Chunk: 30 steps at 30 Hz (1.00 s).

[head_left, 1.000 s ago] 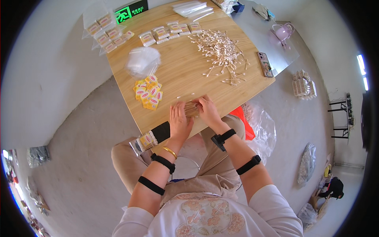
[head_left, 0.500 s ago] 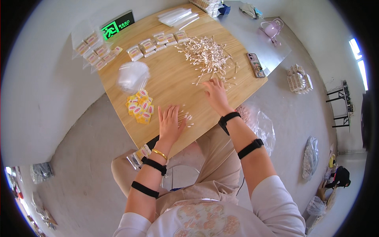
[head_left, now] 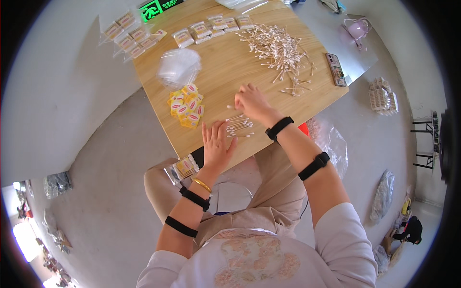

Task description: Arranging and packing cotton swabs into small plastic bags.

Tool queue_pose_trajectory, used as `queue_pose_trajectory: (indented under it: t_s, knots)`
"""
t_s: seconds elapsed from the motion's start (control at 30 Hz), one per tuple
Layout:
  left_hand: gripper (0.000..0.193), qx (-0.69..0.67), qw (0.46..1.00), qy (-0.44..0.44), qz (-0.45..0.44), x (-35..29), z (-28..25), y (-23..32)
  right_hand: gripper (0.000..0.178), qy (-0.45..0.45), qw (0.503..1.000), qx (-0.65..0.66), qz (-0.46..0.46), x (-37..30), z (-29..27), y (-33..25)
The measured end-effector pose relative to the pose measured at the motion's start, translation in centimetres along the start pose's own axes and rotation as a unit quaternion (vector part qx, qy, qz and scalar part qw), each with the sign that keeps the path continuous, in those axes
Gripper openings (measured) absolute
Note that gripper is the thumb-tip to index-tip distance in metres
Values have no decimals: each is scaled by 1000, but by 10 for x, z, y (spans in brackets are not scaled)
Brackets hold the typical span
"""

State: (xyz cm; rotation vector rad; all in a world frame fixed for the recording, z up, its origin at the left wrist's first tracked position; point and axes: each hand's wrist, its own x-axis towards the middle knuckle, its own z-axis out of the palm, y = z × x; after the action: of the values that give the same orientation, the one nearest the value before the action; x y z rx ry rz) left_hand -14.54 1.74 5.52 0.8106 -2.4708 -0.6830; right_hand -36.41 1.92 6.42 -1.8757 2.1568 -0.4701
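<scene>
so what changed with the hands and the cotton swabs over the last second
The two hands, together over a small bunch of swabs at the table's near edge a second ago, have parted. The right hand went forward toward the big swab pile. The left hand now lies flat and open beside the small bunch, left on the table. The yellow packets, plastic bags and phone stayed put.

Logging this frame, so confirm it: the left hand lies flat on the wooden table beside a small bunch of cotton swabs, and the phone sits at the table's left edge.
One detail is wrong: the phone lies at the right edge of the wooden table, not the left, as the head view shows. The rest holds: the left hand lies flat beside the small bunch of cotton swabs.
</scene>
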Motion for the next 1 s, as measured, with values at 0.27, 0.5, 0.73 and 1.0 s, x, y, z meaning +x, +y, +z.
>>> queue_pose_trajectory:
  t_s: [0.27, 0.5, 0.73, 1.0]
  knots:
    - [49, -1, 1000, 7, -12, -10, 6, 1, 1, -12, 1000, 19, -6, -5, 5, -17]
    - [61, 126, 988, -61, 60, 12, 2, 12, 3, 95, 986, 133, 40, -21, -5, -3]
    - [66, 207, 968, -131, 54, 20, 12, 7, 8, 135, 956, 218, 142, -90, -16, 13]
    - [68, 142, 985, -92, 36, 1, -3, 7, 28, 149, 961, 208, 105, -128, 1, -19]
